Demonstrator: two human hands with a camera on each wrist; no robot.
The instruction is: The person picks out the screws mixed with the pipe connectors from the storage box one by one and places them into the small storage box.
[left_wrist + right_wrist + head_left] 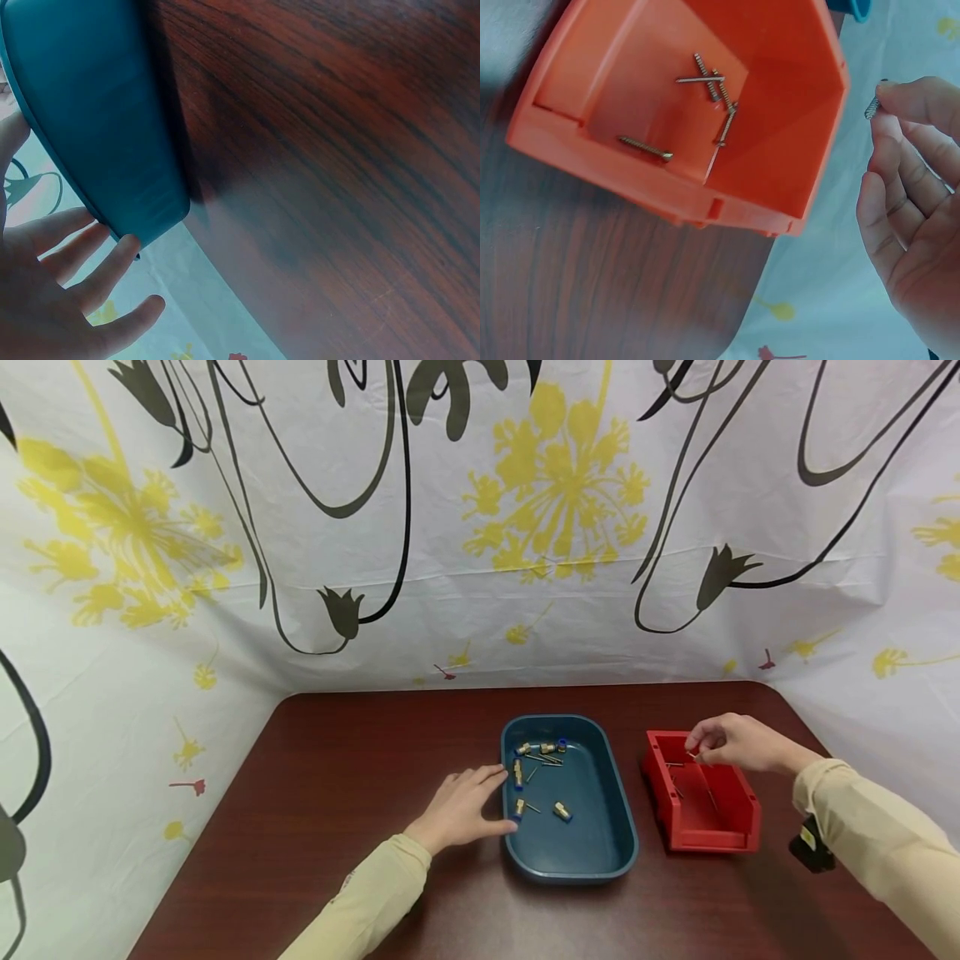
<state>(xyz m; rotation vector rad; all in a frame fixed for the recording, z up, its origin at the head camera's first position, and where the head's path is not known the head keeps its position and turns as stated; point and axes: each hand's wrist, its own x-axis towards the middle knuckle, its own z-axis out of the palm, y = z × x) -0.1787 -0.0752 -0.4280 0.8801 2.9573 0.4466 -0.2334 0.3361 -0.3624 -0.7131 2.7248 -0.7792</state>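
Right hand (733,743): thumb and finger clamped on screw (872,109) over red bin (712,841). Left hand (461,806): fingers apart, touching blue tray (588,852). Step, apparently: single-screw handling. Next move likely requires firm pinch, rim clearance.

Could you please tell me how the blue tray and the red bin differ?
The blue tray has rounded corners, whereas the red bin is more angular. The tray looks longer and wider than the bin. The tray holds brass-coloured fittings and thin metal pieces; the bin shows only screws. Both are open-topped and stand on the table.
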